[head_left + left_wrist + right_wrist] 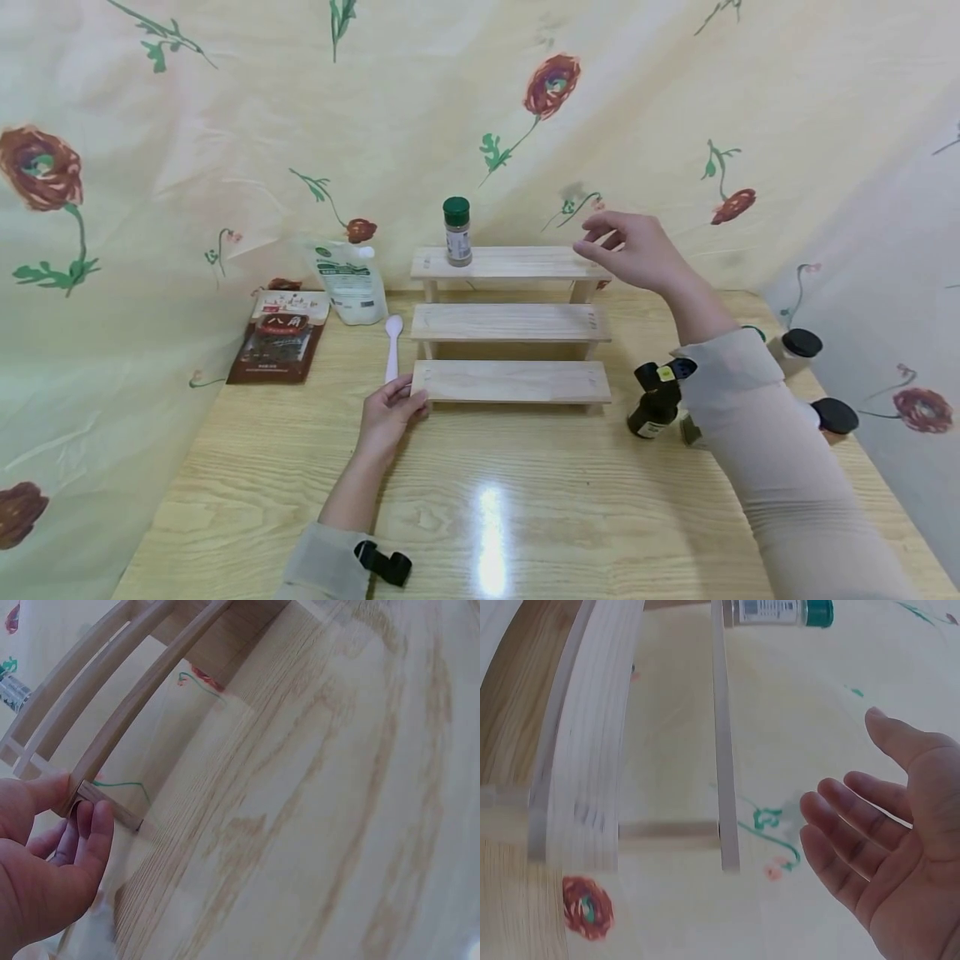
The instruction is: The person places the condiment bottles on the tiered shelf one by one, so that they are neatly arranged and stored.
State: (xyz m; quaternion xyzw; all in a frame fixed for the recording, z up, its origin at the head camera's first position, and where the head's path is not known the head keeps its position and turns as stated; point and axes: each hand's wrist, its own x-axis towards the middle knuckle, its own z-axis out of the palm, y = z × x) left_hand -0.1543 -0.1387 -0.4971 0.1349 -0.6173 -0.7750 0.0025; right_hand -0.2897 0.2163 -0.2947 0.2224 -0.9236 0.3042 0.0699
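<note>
A three-step wooden rack (512,323) stands on the table. My left hand (386,417) pinches the left end of its lowest step, thumb on top and fingers curled beneath, as the left wrist view shows at the step's edge (142,697). Over the right end of the top step hovers my right hand (633,250), its fingers loosely bent with nothing between them. The right wrist view shows that palm (907,862) apart from the rack. A small spice jar (457,233) with a green cap stands upright at the left of the top step.
Left of the rack are a brown packet (279,337), a white spouted pouch (351,283) and a white spoon (393,346). At right, a dark bottle (654,410) and black-lidded jars (834,415) stand near my right sleeve, which partly hides other containers. Flowered cloth (420,108) hangs behind.
</note>
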